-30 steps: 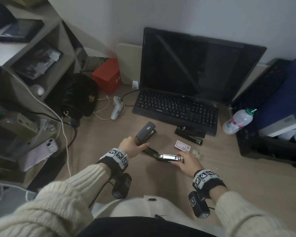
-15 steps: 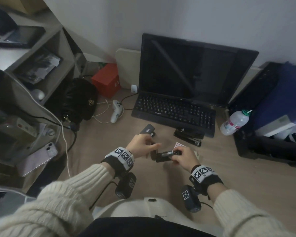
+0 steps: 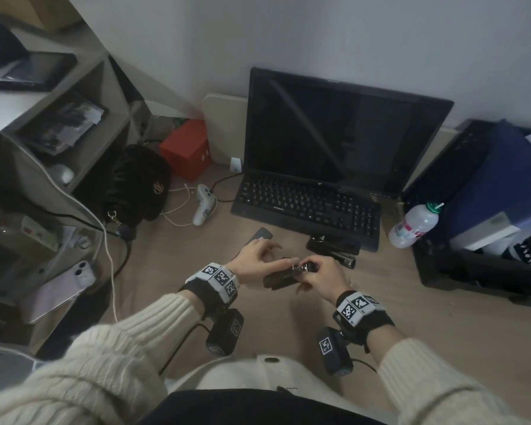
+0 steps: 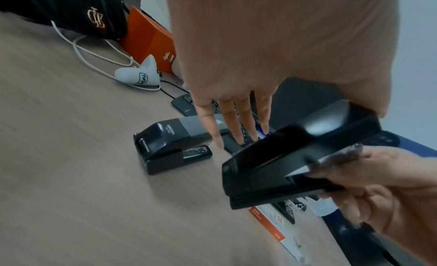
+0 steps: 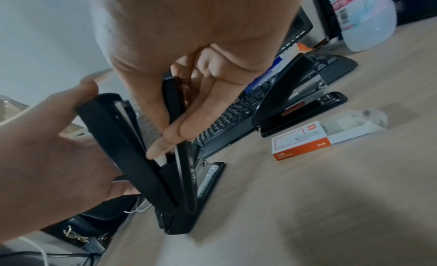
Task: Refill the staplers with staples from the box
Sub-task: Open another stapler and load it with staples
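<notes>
You have the black stapler (image 5: pixel 132 158) up off the desk (image 3: pixel 411 326), between your two hands, with its top flap swung open like a mouth. Your right hand (image 5: pixel 189 68) is curled around the metal rail part, and its fingertips (image 5: pixel 160 148) pinch into the open gap; something pale and ridged, maybe a strip of staples, shows there, but it is too blurry to be sure. Your left hand (image 4: pixel 272 51) holds the top flap with the thumb, while its other fingers (image 4: pixel 236 124) stick out straight and touch nothing. This looks like the loading step for this stapler. Next, you likely need to seat the strip flat in the rail, then press the flap down until it shuts. Go gently, so nothing bends or jams. A grey and black stapler (image 4: pixel 170 143) sits closed on the desk near your left hand. Another black stapler (image 5: pixel 298 96) lies open by the keyboard (image 3: pixel 307 207). The orange and white staple box (image 5: pixel 305 141) lies just beside it, with its tray slid out.
</notes>
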The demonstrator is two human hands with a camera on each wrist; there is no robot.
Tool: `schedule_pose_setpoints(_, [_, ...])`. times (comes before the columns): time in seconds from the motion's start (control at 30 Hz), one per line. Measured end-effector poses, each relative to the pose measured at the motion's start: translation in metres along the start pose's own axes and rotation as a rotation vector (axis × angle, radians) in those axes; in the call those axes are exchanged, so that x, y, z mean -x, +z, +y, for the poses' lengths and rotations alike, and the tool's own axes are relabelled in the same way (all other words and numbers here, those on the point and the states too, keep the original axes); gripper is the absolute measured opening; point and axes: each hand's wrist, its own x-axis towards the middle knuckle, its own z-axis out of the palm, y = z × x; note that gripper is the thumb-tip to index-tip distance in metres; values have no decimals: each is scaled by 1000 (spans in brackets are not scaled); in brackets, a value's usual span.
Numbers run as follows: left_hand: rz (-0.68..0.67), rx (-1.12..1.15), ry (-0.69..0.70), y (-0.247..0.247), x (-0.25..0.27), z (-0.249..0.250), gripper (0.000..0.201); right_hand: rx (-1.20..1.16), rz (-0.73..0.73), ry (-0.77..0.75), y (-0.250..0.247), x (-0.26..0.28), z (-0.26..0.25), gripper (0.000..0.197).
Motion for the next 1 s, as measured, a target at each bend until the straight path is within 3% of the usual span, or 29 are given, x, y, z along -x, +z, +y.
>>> schedule_pose_setpoints(0.13, [-164, 121, -97, 2, -2, 5, 82, -25, -50, -71, 2, 0, -13, 13])
schedule_pose_setpoints(0.27, [-215, 144, -121, 0, -3, 15, 39, -82, -62, -112, 1, -4, -16, 21])
schedule_pose_setpoints(0.3, [-209, 132, -126, -1, -4, 15, 39, -75, -69, -122, 1, -5, -16, 19])
schedule_pose_setpoints(0.43, [-199, 162, -205, -2, -9, 15, 90, -10, -95, -157, 1, -9, -21, 24])
schedule_pose_setpoints(0.57, [-153, 308, -293, -7, -10, 17, 72, 15, -157, -176, 5, -12, -20, 33])
schedule_pose_setpoints(0.67, [-101, 380, -337, -7, -11, 9, 84, -6, -210, -186, 6, -12, -16, 31])
schedule_pose_setpoints(0.83, [-206, 459, -427, -7, -11, 3, 99, -5, -134, -113, 6, -17, -15, 43])
schedule_pose_setpoints(0.93, [-263, 495, -409, -5, -9, 7, 89, -74, -86, -45, 7, -21, -14, 59])
schedule_pose_setpoints(1.0, [-300, 522, -371, -3, -10, 7, 76, -97, -58, -14, 8, -23, -14, 59])
